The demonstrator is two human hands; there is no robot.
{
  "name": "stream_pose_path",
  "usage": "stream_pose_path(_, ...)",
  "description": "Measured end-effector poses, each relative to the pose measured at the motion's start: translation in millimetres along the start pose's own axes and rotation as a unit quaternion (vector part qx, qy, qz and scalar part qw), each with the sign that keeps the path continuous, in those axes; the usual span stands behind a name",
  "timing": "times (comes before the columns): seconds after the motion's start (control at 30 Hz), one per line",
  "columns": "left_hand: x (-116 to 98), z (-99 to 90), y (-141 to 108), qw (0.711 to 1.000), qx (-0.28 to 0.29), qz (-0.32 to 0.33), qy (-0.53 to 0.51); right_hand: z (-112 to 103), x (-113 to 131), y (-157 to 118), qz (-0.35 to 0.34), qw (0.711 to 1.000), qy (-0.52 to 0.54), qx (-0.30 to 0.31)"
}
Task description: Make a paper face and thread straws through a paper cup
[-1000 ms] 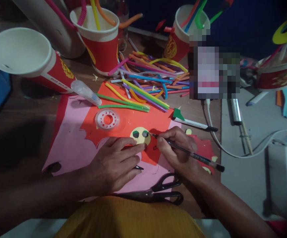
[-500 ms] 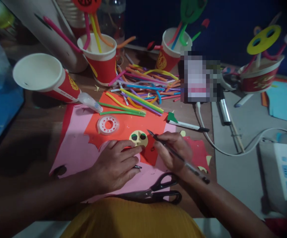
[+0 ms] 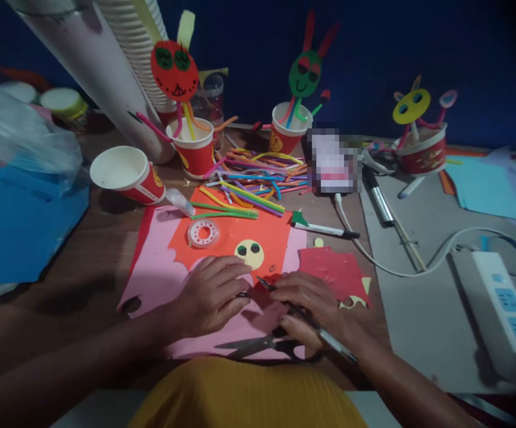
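A pale yellow paper circle with two green-and-black eyes lies on the orange paper, over pink sheets. My left hand lies flat with fingers spread, its fingertips at the circle's lower left edge; a dark tip of something pokes out beneath them. In my right hand is a black pen, its tip just below the circle and not on it. Black-handled scissors rest on the pink paper near my body, their handles partly hidden by my right hand.
Behind the paper lie colourful sticks, a tape roll and a tipped paper cup. Three cups with paper faces stand at the back, near a phone. A marker, red scraps and a power strip are rightward.
The view has tilted up, showing more of the paper faces. My right hand and pen have moved down and away from the circle's right side. My left hand stays beside the circle.
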State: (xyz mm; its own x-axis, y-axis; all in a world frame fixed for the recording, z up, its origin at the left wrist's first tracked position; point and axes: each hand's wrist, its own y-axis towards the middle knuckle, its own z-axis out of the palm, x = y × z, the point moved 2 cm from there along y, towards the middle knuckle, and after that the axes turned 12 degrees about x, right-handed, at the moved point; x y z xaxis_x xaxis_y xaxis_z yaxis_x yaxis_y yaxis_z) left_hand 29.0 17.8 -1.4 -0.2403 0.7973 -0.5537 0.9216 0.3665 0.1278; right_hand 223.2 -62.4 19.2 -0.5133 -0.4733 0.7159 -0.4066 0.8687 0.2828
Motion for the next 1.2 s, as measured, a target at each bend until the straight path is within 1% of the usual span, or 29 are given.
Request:
stream_pose_path(0.2, 0, -2.2, -5, 0.999, -0.012, 0.033, -0.002, 0, -1, 1, 0.003, 1.000, 0.026, -0.005)
stream_pose_path(0.3, -1, -4.7, -7, 0.999, -0.018, 0.025, 0.008, 4, -1, -7, 0.008, 1.000, 0.024, 0.007)
stream_pose_path(0.37, -6, -6.7, -8, 0.999, -0.025, 0.017, 0.014, 8, 0, -13, 0.036, 0.999, 0.017, 0.007)
stream_pose_path(0.43, -17, -8.3, -7, 0.999, -0.034, 0.016, 0.019, 9, 2, -20, 0.091, 0.995, 0.023, -0.023)
stream_pose_path(0.53, -39, -8.6, 0, 0.998, -0.046, 0.039, 0.005, 7, 4, -28, 0.180, 0.977, 0.062, -0.101)
stream_pose_path(0.6, -50, -6.8, 6, 0.997, -0.056, 0.046, -0.008, 2, 4, -30, 0.212, 0.963, 0.074, -0.146)
stream_pose_path(0.67, -54, -3.7, 9, 0.997, -0.061, 0.034, -0.019, -5, 3, -30, 0.218, 0.959, 0.070, -0.169)
stream_pose_path(0.73, -51, -1.3, 9, 0.997, -0.073, 0.006, -0.033, -11, -1, -29, 0.229, 0.956, 0.069, -0.168)
stream_pose_path(0.8, -43, -0.9, 4, 0.994, -0.078, -0.030, -0.067, -14, -6, -29, 0.244, 0.953, 0.086, -0.160)
stream_pose_path(0.9, -30, -4.3, -6, 0.986, -0.058, -0.068, -0.141, -12, -12, -29, 0.249, 0.947, 0.136, -0.152)
stream_pose_path(0.97, -21, -8.3, -10, 0.977, -0.060, -0.081, -0.190, -9, -15, -28, 0.239, 0.942, 0.181, -0.152)
stream_pose_path(1.03, -12, -10.7, -13, 0.961, -0.072, -0.116, -0.242, -6, -18, -28, 0.235, 0.929, 0.230, -0.168)
stream_pose_path(1.13, -1, -10.0, -13, 0.920, -0.102, -0.177, -0.334, -5, -20, -29, 0.263, 0.906, 0.272, -0.190)
stream_pose_path(1.2, 2, -8.2, -10, 0.891, -0.123, -0.176, -0.400, -6, -19, -30, 0.279, 0.897, 0.287, -0.187)
